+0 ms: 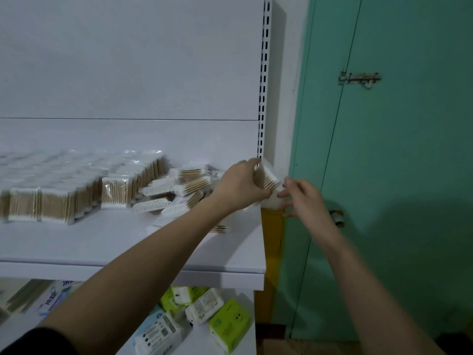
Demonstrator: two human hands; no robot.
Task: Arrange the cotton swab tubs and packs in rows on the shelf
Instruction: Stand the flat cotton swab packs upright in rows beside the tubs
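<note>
a white metal shelf fills your view, backed by a plain white panel, with a slotted upright at its right end and a green door with a sliding bolt beyond it at 3 o'clock.

on the shelf, the standing packs at 9 o'clock are already set upright in tight rows, sticks vertical, so they face out and take little room. toward the centre the order breaks: the loose pile lies tumbled, packs flat and crossed over one another, likely waiting to be stood up in turn. no tubs are plainly visible.

your left hand reaches far across to the shelf's right end, arm nearly straight, wrist bent, fingers and thumb curled round a held pack of cotton swabs, which sits tilted just beside the upright's foot at about 2 o'clock of the pile. holding it by its sides leaves the ends free to be squared up.

your right hand is close by at 3 o'clock of that pack, past the shelf's edge, fingers loosely bent and spread, tips near a pale blurred thing; whether it holds anything you cannot tell from the blur.

below, green tissue packs lie jumbled on the lower shelf.
</note>
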